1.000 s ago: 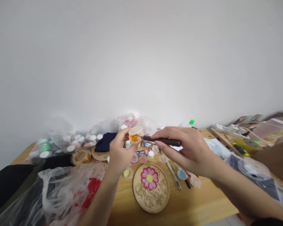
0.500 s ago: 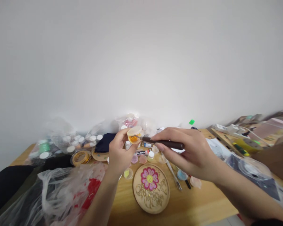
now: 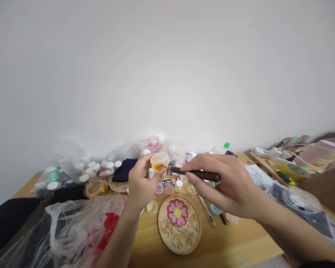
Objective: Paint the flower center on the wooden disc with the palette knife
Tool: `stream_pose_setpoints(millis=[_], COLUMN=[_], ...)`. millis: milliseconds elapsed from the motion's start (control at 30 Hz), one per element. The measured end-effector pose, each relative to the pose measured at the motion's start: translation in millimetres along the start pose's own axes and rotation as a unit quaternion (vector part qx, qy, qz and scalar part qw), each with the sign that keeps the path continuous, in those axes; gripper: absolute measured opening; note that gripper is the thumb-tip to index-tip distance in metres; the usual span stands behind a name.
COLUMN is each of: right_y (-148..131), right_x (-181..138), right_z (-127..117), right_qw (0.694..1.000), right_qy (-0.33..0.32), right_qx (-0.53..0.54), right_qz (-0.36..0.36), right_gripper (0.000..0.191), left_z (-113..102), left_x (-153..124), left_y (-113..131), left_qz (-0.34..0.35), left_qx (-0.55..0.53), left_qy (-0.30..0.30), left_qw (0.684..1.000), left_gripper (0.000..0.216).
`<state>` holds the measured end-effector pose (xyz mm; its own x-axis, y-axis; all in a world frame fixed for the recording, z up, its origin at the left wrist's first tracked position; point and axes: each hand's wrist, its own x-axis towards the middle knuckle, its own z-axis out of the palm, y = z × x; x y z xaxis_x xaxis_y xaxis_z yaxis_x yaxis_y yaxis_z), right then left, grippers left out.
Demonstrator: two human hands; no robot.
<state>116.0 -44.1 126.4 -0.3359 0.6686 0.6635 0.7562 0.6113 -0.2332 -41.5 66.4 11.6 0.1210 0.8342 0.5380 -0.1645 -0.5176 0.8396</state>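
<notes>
My left hand (image 3: 143, 178) is closed around a small clear plastic cup (image 3: 159, 162) holding something orange-yellow, its mouth tipped toward the right. Between the fingers and thumb of my right hand (image 3: 223, 182) is a slim tool with a dark brown handle (image 3: 203, 175); its thin metal tip reaches the cup's opening. Whether the tip touches the orange contents I cannot tell. Below both hands a round wooden plaque (image 3: 179, 225) lies on the table, bearing a pink flower with a yellow centre and raised gold outlines beneath it.
Small cups of colour, a B-7000 glue tube (image 3: 167, 182) and a white-capped jar (image 3: 179, 185) lie behind the plaque. Tweezers (image 3: 207, 211) rest to its right. Plastic bags (image 3: 80, 227) crowd the left, along with a roll of gold wire (image 3: 96, 188).
The cup has tilted slightly in my left hand, showing more of its clear outer face. My right hand has shifted a little right and down, drawing the tool's tip back toward the cup's edge.
</notes>
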Motion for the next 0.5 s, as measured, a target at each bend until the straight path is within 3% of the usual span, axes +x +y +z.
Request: stream_pose_setpoints(millis=[500], right_y=[-2.7], right_x=[1.5], right_z=[0.4], right_qw=[1.0], right_qy=[-0.005], right_qx=[-0.001], right_qz=[0.0], right_gripper=[0.01], left_z=[-0.3], left_x=[-0.4], left_y=[3.7], left_qz=[-0.007], left_qx=[0.002], left_qy=[0.0], left_qw=[1.0], left_gripper=[0.029])
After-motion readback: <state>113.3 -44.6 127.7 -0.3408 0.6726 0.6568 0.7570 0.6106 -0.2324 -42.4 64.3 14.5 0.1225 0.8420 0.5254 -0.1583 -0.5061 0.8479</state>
